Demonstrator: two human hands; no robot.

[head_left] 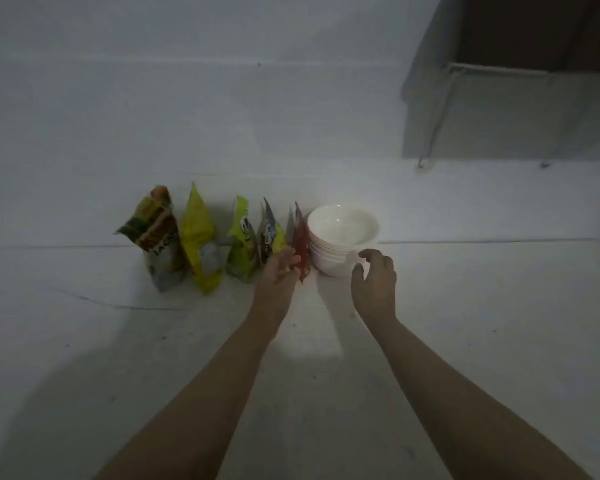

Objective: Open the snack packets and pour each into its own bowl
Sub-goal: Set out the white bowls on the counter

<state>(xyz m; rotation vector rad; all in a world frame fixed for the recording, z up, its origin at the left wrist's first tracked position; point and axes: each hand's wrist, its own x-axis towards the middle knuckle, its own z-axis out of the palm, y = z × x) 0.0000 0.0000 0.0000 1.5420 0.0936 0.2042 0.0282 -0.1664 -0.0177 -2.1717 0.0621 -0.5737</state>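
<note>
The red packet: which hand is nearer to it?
Left. The left hand touches the red packet at its lower part; the right hand hovers apart, beside the bowl stack.

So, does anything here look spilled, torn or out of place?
Nothing looks spilled or torn. Five snack packets stand in a row, from the leftmost packet to the red packet, beside the stack of white bowls. The leftmost packet leans, its top bent over. The left hand reaches the red packet; the right hand hovers by the bowls.

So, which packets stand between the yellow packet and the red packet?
In the head view, two: a lime-green packet and a blue-and-yellow packet, between the yellow packet and the red packet.
</note>
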